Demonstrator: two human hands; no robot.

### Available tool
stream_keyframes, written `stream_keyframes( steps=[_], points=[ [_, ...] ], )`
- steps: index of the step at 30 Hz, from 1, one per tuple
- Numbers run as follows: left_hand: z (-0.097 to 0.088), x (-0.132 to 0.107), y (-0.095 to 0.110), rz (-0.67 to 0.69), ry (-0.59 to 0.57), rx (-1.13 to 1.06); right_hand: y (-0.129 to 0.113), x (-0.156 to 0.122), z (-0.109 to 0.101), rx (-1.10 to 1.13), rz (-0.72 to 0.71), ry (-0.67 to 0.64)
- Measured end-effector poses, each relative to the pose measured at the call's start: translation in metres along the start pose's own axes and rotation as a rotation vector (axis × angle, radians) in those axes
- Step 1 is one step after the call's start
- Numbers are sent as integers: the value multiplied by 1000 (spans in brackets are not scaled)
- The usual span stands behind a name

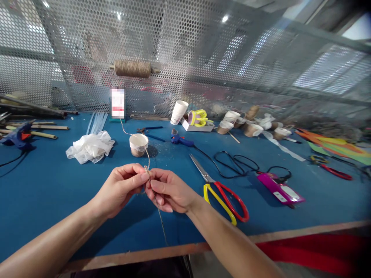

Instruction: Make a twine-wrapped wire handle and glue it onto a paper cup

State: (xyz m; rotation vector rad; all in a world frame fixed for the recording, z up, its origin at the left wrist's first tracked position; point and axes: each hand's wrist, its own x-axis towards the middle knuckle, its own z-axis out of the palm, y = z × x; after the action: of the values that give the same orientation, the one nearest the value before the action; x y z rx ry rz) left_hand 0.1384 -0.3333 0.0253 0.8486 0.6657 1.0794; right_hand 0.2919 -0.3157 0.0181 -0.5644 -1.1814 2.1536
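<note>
Just over the near part of the blue table [34, 193], both hands had met around a thin piece of twine [148, 156]. From where I stood, the left hand [123, 187] had it pinched between thumb and forefinger, right by a small frayed tuft [146, 168]. Close against it, the right hand [171, 189] gripped the same twine with thumb and curled fingers, and a loose length hung below them toward the table's edge. Above the fingers the strand rose to a small cup [139, 148], upright on the table just beyond, its pale rim showing over a brown lower part. Another strand ran from the cup's far side back to the foot of a small stand with a lit screen [117, 103]. Left of the cup lay a crumpled white plastic bag [91, 148]; behind it, pliers [144, 130] with blue handles. A blue glue gun [181, 141] lay to the right, and nearer, beside the right hand, large scissors [211, 180] rested with red and yellow handles apart. Higher up, a big spool [132, 68] of twine hung at the perforated metal screen [185, 38].
</note>
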Motion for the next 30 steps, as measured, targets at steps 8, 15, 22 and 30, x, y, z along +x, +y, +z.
stream_keyframes(
  steps=[8,15,22,30],
  points=[
    [-3,1,-3,-10,95,26,0,1,3,-138,-94,157],
    [-3,1,-2,-11,21,11,0,1,-1,2,11,10],
    [-3,1,-2,-13,33,10,0,1,-1,17,1,51],
    [-2,3,-4,32,176,55,1,2,3,-251,-131,238]
  ],
)
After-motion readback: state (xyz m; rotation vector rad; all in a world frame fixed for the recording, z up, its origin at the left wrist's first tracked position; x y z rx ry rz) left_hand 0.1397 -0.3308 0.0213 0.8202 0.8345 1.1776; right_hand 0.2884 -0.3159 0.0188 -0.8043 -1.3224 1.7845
